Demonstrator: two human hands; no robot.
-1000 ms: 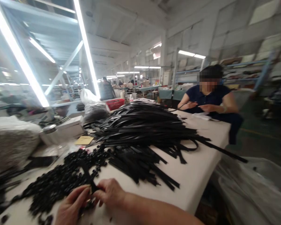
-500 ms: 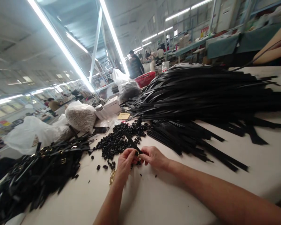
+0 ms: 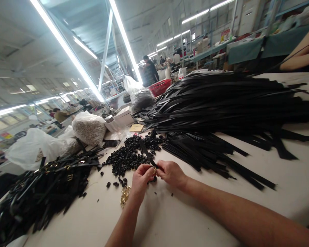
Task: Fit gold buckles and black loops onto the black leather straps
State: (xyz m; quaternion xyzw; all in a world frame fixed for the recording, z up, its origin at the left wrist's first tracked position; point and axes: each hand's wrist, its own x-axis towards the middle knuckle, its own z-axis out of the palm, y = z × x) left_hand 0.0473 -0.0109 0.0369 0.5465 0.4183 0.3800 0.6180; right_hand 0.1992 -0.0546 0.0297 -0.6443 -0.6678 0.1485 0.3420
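Note:
My left hand and my right hand meet above the table, their fingers pinched together. Between them is a short black strap, whose free end points up and away from me. A small gold buckle shows at the strap's near end, held by the left fingertips; its details are partly hidden. The right fingers close on the strap beside the buckle. Just beyond the hands lies a heap of small black loops. Several gold buckles rest on the table by my left wrist.
A big pile of black straps spreads across the right side. Straps with gold buckles are heaped at left. Behind stand a plastic bag, a bottle, and a red basket. A co-worker's arm appears at far right.
Both hands have shifted slightly to the right. The strap has tilted and moved right with them, and the gold buckle between the fingers shows more plainly.

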